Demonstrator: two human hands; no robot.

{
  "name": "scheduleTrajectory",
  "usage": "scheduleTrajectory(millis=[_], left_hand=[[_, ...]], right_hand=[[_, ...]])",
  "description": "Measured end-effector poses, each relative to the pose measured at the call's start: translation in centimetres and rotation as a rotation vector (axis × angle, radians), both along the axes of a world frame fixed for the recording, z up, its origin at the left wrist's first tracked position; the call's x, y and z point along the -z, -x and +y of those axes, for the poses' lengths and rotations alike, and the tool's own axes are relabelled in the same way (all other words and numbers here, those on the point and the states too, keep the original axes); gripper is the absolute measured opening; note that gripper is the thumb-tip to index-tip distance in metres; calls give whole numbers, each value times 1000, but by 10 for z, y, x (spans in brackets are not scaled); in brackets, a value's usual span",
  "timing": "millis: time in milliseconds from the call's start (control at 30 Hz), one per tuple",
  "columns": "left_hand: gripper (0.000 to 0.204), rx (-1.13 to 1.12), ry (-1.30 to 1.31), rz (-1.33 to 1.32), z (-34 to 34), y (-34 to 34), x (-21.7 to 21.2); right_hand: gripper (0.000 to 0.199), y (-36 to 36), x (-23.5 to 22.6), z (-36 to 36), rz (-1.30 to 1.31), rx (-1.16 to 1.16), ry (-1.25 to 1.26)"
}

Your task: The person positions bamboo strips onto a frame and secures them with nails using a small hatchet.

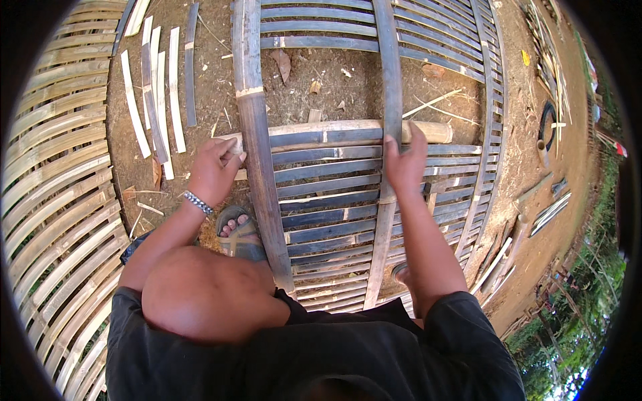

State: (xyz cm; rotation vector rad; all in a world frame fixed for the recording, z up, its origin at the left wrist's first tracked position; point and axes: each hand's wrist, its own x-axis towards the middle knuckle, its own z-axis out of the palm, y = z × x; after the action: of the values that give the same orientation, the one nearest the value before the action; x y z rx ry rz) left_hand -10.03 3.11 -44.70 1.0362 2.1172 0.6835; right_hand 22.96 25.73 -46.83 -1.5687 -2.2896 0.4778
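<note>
A bamboo frame with long dark rails [253, 127] and thin cross slats [328, 216] lies in front of me. A thick pale bamboo pole [435, 131] runs crosswise beside the uppermost dark slat [301, 139] of the near section. My left hand [215, 168], with a patterned wristband, is closed on the pole's left end, outside the left rail. Beside the middle rail [388, 73], my right hand [406, 164] has its thumb against the rail and its fingers over the pole; part of that grip is hidden.
Loose bamboo strips [175, 87] lie on the ground at upper left. Another slatted panel [60, 200] curves along the left side. My sandalled foot [239, 234] stands beside the left rail. Cut poles [508, 257] and a black coil [550, 123] lie at right.
</note>
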Motion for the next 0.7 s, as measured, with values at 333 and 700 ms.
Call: scheduleTrajectory(millis=[333,700], left_hand=[[48,-320,109,-325,9,-25,-3],[54,-577,52,-723,7,-35,-8]], right_hand=[[60,7,-27,34,-253,85,522],[66,2,-19,23,-148,161,471]])
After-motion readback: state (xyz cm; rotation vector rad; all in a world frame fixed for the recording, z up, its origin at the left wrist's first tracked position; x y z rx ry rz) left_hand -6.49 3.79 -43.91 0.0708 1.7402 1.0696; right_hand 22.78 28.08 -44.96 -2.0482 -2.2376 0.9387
